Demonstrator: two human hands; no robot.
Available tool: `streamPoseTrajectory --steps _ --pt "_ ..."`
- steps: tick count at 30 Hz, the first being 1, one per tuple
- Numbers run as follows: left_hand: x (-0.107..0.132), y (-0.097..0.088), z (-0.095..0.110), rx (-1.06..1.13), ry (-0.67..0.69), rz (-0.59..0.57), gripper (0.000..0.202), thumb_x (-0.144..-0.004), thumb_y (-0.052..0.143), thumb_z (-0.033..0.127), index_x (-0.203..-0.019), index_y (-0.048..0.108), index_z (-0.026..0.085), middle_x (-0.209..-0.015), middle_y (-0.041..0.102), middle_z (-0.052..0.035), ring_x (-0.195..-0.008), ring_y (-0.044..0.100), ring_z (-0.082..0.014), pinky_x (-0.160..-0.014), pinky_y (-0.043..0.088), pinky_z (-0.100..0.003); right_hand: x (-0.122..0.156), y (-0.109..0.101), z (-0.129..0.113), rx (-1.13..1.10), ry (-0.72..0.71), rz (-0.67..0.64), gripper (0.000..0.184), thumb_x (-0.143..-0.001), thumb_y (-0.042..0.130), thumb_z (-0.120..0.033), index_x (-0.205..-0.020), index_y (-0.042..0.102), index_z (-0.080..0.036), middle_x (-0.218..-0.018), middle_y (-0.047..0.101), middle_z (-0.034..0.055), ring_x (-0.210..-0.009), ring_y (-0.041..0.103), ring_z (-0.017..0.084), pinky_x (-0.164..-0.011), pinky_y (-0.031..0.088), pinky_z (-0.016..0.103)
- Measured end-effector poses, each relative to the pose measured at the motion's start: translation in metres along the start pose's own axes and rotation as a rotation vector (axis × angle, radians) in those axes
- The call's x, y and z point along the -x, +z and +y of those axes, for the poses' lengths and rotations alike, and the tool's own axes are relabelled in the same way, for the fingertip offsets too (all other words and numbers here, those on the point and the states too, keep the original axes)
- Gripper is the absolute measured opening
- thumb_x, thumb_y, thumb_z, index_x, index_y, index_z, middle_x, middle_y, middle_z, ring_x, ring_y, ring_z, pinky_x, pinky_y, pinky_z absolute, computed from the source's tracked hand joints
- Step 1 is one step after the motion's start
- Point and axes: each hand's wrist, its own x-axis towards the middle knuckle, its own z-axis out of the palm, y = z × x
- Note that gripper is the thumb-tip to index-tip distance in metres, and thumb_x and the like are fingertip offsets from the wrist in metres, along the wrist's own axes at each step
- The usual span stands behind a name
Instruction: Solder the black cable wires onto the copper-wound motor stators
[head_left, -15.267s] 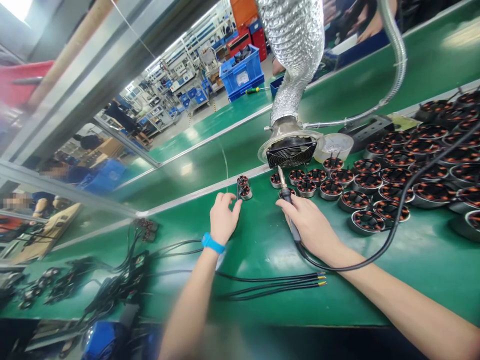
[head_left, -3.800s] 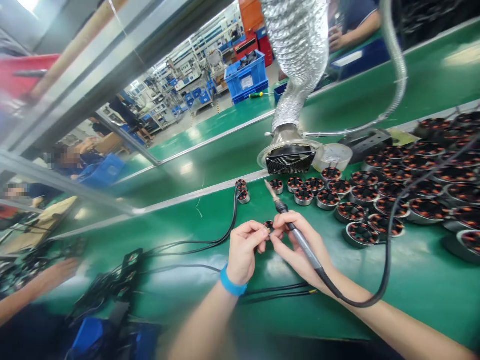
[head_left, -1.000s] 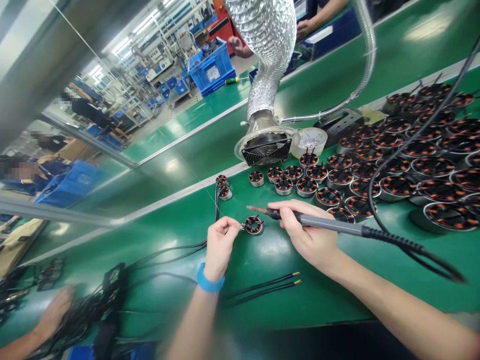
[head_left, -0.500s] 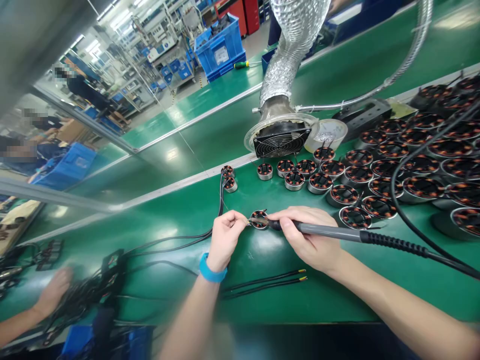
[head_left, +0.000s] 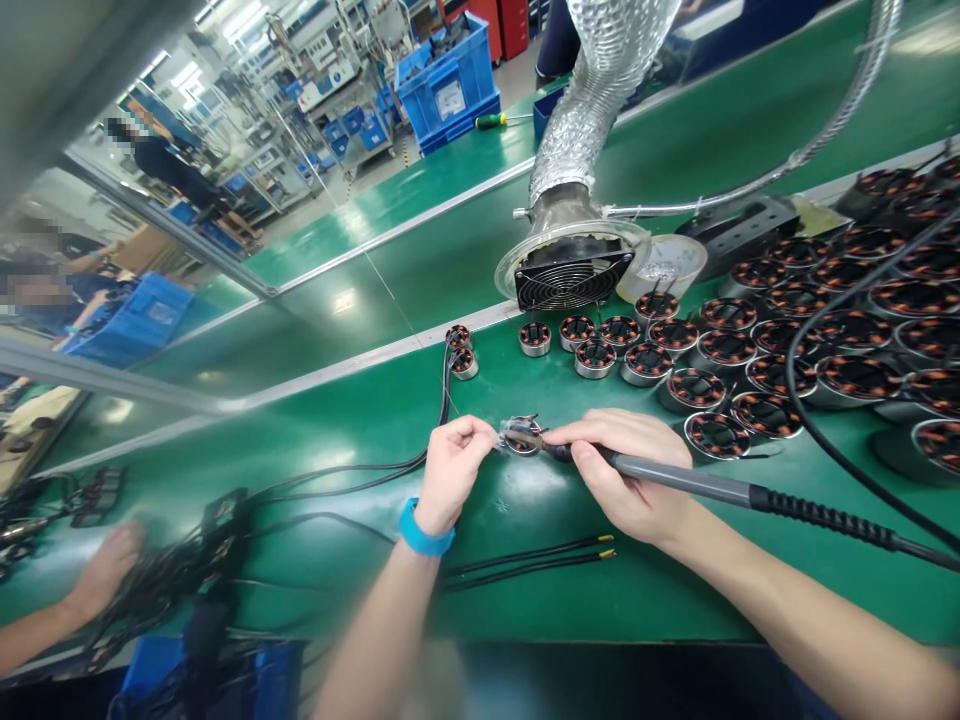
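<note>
My right hand [head_left: 634, 470] grips a soldering iron [head_left: 682, 480] like a pen, its tip pointing left onto a small motor stator [head_left: 523, 440] on the green bench. Pinched between the thumb and forefinger of my left hand [head_left: 454, 470] is a fine solder wire [head_left: 452, 404], its end close to the iron's tip. Greyish smoke over the stator partly veils its copper windings and the contact spot. Two stators with black cables [head_left: 461, 362] stand behind my left hand.
A fume extractor fan [head_left: 576, 280] on a foil duct stands behind the stator. Many more stators [head_left: 726, 348] crowd the right side. Two black cables with yellow ends [head_left: 540, 550] lie in front. A co-worker's hand [head_left: 109, 568] is at the left, near bundled cables.
Smoke has appeared over the stator at the iron's tip. Both hands keep nearly the same place and grip; the view has shifted slightly.
</note>
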Motion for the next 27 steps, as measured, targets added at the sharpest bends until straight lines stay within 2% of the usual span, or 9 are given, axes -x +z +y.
streamPoseTrajectory --steps 11,17,21,24,27 --pt "0.0 0.0 0.0 -0.008 -0.006 0.002 0.012 -0.072 0.061 0.023 -0.063 0.065 0.015 -0.059 0.054 0.0026 -0.055 0.038 -0.0077 -0.058 0.032 -0.023 0.005 -0.001 0.003 0.024 0.016 0.051 0.019 -0.092 0.052 -0.013 -0.089 0.071 -0.019 -0.069 0.069 0.0 -0.055 0.061 0.012 -0.053 0.047 0.028" --pt "0.0 0.0 0.001 -0.02 -0.006 0.004 0.012 -0.072 0.061 0.023 -0.065 0.066 0.015 -0.06 0.055 0.0024 -0.055 0.039 -0.0081 -0.058 0.032 -0.023 0.013 0.01 0.008 0.091 0.189 0.115 0.025 -0.097 0.057 -0.017 -0.119 0.066 -0.022 -0.078 0.072 -0.0006 -0.064 0.069 0.012 -0.066 0.055 0.025" --pt "0.0 0.0 0.001 -0.048 0.009 -0.005 0.012 -0.074 0.06 0.023 -0.066 0.065 0.015 -0.06 0.054 0.0023 -0.056 0.041 -0.0087 -0.059 0.034 -0.023 0.016 0.016 0.017 0.127 0.14 -0.015 0.032 -0.096 0.06 -0.022 -0.128 0.06 -0.024 -0.094 0.069 0.0037 -0.08 0.069 0.016 -0.076 0.055 0.029" --pt "0.001 -0.002 -0.002 -0.076 0.04 -0.012 0.012 -0.077 0.059 0.023 -0.069 0.063 0.015 -0.062 0.053 0.0022 -0.059 0.044 -0.0097 -0.06 0.035 -0.024 0.016 0.016 0.023 0.166 0.17 -0.144 0.055 -0.086 0.075 -0.031 -0.136 0.053 -0.024 -0.104 0.064 0.007 -0.093 0.066 0.023 -0.083 0.055 0.037" --pt "0.001 -0.004 -0.004 -0.139 0.129 0.025 0.013 -0.082 0.058 0.021 -0.07 0.061 0.016 -0.069 0.053 0.0008 -0.066 0.049 -0.0114 -0.063 0.038 -0.024 0.017 0.015 0.027 0.149 0.22 -0.25 0.073 -0.081 0.08 -0.029 -0.144 0.044 -0.027 -0.118 0.059 0.0087 -0.103 0.063 0.026 -0.088 0.055 0.039"
